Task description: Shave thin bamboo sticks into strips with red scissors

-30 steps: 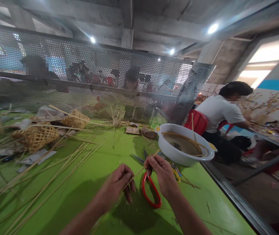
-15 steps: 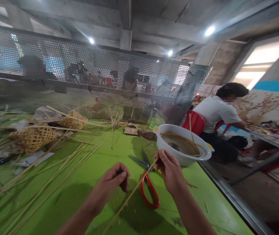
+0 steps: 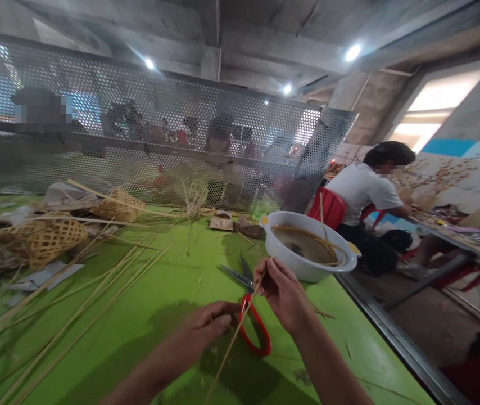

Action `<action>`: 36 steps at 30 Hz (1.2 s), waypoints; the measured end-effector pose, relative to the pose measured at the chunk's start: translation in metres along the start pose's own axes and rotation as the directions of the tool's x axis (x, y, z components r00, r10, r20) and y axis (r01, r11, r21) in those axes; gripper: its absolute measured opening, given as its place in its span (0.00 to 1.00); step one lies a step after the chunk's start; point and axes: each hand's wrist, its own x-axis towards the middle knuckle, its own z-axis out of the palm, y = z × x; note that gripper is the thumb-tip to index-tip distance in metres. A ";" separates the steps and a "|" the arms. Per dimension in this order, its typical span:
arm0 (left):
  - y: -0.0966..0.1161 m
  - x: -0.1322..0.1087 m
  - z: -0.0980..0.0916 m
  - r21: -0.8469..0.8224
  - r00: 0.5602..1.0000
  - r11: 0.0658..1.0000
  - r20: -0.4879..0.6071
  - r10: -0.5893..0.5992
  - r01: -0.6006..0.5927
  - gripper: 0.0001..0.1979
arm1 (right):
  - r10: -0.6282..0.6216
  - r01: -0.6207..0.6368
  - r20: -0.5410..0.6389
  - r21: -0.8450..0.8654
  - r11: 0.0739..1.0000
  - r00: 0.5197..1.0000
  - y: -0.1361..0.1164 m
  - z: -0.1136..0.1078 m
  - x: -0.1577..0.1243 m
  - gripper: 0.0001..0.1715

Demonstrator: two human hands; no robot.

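Note:
My right hand (image 3: 281,293) is closed, pinching the upper end of a thin bamboo strip (image 3: 232,343) between thumb and fingers. The strip slants down toward the lower edge of the view. My left hand (image 3: 208,326), slightly blurred, reaches toward the strip with its fingers stretched out and the thumb apart. It is beside the red handle of a pair of scissors (image 3: 243,333), over which the strip passes. The blades lie parted on the green table (image 3: 181,287). I cannot tell whether my left fingertips touch the strip or the handle.
A white basin (image 3: 307,267) of water with soaking strips stands behind my right hand. Long bamboo strips (image 3: 92,304) and woven baskets (image 3: 46,239) lie at left. A perforated metal screen (image 3: 172,152) borders the back. A seated person (image 3: 356,188) is at right.
My left hand has gone from curled fingers to stretched ones and moved right, toward the strip and scissors. My right hand keeps its pinch on the strip. The view has shifted slightly.

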 end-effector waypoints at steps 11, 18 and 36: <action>-0.003 0.006 0.000 -0.247 0.998 0.969 -0.046 -0.035 0.023 0.16 | 0.027 -0.028 -0.006 -0.034 0.999 1.000 0.009 0.007 -0.004 0.15; -0.006 0.011 -0.001 -0.170 0.976 0.985 -0.217 -0.024 -0.014 0.14 | 0.126 -0.107 0.095 -0.181 0.978 0.988 0.010 0.016 -0.009 0.17; -0.019 0.017 -0.004 -0.058 0.962 0.997 -0.273 0.028 -0.045 0.13 | -0.360 0.349 0.161 -0.757 0.552 0.919 0.026 0.031 -0.023 0.12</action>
